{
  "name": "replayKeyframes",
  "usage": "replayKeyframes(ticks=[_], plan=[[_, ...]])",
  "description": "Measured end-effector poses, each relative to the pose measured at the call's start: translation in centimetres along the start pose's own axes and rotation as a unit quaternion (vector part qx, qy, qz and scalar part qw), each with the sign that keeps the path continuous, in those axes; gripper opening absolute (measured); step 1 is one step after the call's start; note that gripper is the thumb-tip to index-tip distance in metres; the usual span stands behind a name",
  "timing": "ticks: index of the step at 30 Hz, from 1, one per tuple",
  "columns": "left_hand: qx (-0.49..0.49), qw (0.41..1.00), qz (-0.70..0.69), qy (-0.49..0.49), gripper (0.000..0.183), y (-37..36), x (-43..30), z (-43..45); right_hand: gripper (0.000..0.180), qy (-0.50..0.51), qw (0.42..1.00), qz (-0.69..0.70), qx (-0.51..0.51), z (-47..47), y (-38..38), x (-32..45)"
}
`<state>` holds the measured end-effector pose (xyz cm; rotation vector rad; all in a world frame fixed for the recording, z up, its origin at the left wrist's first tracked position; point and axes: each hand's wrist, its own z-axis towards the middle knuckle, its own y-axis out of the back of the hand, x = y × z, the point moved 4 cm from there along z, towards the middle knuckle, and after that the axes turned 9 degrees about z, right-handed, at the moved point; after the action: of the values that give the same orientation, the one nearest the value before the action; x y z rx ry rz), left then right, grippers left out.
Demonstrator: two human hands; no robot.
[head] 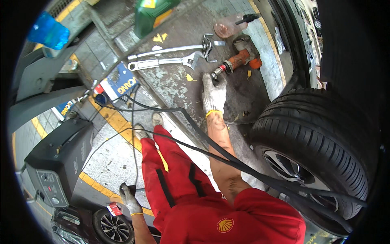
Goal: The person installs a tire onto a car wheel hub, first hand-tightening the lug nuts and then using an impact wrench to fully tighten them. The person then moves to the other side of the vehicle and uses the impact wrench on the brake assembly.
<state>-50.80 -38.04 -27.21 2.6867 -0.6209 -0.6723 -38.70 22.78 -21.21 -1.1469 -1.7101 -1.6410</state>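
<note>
My right hand point(214, 93), in a whitish glove with a yellow cuff, has its fingers closed at the metal coupler point(218, 72) on the handle end of an orange pneumatic impact wrench point(240, 59). The wrench lies on a worn metal platform point(170, 88). Low on the left, my left hand point(129, 201), also gloved, grips a small black object point(131, 189); its kind cannot be told. A dark line runs beside it. Left of the wrench, an adjustable wrench point(170, 62) lies near a long chromed bar tool point(170, 49).
Black hoses point(207, 140) cross before my body and right arm. A car wheel point(304, 143) stands at right. A clear bottle point(227, 27) and green container point(152, 15) are beyond the tools. A dark machine with a control panel point(51, 189) stands left, near a blue-and-white box point(117, 80).
</note>
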Motion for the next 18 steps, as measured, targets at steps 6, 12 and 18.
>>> replayKeyframes(ticks=[6, 12, 18], plan=[[-0.077, 0.991, 0.015, -0.108, 0.045, 1.5, 2.1, -4.1, 0.081, 0.038, 0.997, 0.018, 0.071, 1.7, -0.6, -1.3], [-0.019, 0.954, 0.244, -0.172, 0.047, 6.3, 4.8, -5.9, 0.033, 0.103, 0.993, 0.048, 0.035, -2.4, 5.2, -5.3], [-0.031, 0.988, 0.129, -0.080, 0.043, 13.8, 10.4, -4.6, 0.047, 0.188, 0.977, -0.080, 0.065, -13.4, 8.3, -12.7]])
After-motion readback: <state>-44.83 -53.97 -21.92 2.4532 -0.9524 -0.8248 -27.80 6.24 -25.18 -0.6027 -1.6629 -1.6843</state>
